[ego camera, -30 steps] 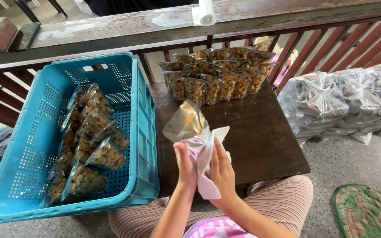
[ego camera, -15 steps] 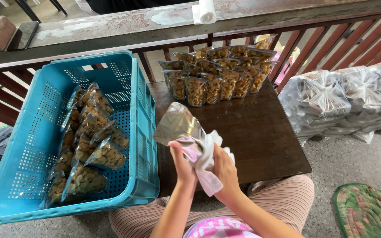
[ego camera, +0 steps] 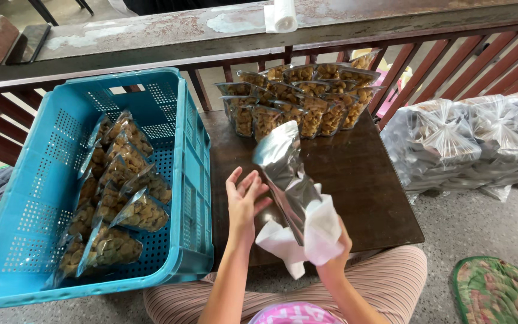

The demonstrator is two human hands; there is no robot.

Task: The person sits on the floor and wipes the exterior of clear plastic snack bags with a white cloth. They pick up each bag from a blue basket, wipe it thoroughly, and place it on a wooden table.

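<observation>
Silver foil pouch (ego camera: 286, 174) held up over the dark wooden table (ego camera: 367, 186), tilted, its top end pointing toward the far rows of packets. Lower end wrapped in a white cloth (ego camera: 307, 237). Right hand (ego camera: 334, 249) mostly hidden under the cloth, closed around the cloth and the pouch's bottom. Left hand (ego camera: 244, 198) just left of the pouch, fingers spread and apart, palm facing the foil; whether it touches the pouch, cannot tell.

Beyond the pouch, at the table's far edge: rows of clear snack packets (ego camera: 298, 99), standing upright, filled with brownish pieces, packed close against each other.

Left of the table, touching its edge: blue plastic crate (ego camera: 43, 180) with perforated walls. Inside it, more filled packets (ego camera: 115, 192) lying overlapped in a line from the near corner toward the far side.

Right of the table: pile of clear tied plastic bags (ego camera: 469, 141) on the concrete floor. Near right of the table, on the floor: green patterned mat (ego camera: 499, 294).

Behind the table: reddish wooden railing (ego camera: 451, 66) with a worn ledge on top; a white roll (ego camera: 283, 15) sits on the ledge.

Below the table's near edge: striped trousers (ego camera: 385, 282) of the seated person.
</observation>
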